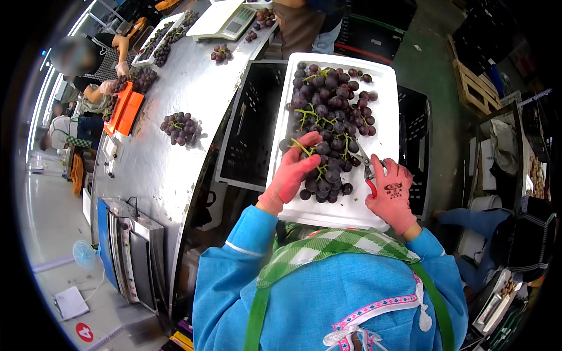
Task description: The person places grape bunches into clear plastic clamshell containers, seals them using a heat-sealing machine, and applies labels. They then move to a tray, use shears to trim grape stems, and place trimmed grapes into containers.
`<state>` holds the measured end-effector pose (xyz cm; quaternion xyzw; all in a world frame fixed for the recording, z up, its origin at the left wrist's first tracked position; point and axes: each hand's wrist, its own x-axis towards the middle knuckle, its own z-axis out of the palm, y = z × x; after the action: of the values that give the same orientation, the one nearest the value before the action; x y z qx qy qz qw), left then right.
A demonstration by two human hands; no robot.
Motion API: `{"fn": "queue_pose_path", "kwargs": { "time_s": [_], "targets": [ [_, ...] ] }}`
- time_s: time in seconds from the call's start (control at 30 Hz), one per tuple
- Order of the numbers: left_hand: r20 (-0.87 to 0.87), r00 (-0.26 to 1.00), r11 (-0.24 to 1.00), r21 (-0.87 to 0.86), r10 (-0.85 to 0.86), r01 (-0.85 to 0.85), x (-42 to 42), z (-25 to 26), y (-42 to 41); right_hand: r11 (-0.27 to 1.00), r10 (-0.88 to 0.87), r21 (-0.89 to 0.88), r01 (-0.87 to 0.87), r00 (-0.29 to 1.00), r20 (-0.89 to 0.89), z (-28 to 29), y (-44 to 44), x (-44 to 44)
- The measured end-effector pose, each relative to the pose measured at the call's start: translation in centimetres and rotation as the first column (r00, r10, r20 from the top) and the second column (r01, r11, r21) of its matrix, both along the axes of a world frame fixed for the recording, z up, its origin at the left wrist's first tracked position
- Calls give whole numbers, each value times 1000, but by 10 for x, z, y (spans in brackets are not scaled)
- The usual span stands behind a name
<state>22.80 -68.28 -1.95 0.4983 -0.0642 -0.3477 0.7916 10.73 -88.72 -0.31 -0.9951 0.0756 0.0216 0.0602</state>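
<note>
Bunches of dark purple grapes (327, 114) with green stems lie in a white foam tray (386, 109) before me. My left hand (295, 169), in a pink glove, is at the left side of the lower bunch, thumb and fingers apart around a green stem; whether it grips the stem is unclear. In my right hand (392, 191), also gloved in pink, are small shears (368, 169) with red handles, their blades pointing at the grapes' right edge. A few loose grapes lie near the tray's top.
Left of the tray runs a metal table (149, 162) with a grape bunch (180, 128), an orange tray (124, 109) and a white scale (221, 19). A co-worker (94, 66) handles grapes across it. Black crates (250, 127) stand beside the foam tray. Another person stands beyond it.
</note>
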Motion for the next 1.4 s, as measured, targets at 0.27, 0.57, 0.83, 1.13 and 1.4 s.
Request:
{"fn": "queue_pose_path", "kwargs": {
  "time_s": [0.27,0.57,0.83,1.13,1.4],
  "targets": [
    [104,978,974,157,-180,162,6,25,5,917,-30,384,110,978,-208,58,-18,-16],
    [625,757,959,282,-193,12,11,10,4,586,-94,804,105,994,-61,63,54,14],
    [779,577,926,365,-245,-100,12,1,8,964,18,253,-78,973,232,42,70,32],
    [738,617,915,398,-273,-71,9,4,8,986,-14,167,-22,977,211,53,71,26],
    [815,519,927,361,-259,-104,7,8,3,972,-63,232,25,986,154,52,66,16]
  ]
}}
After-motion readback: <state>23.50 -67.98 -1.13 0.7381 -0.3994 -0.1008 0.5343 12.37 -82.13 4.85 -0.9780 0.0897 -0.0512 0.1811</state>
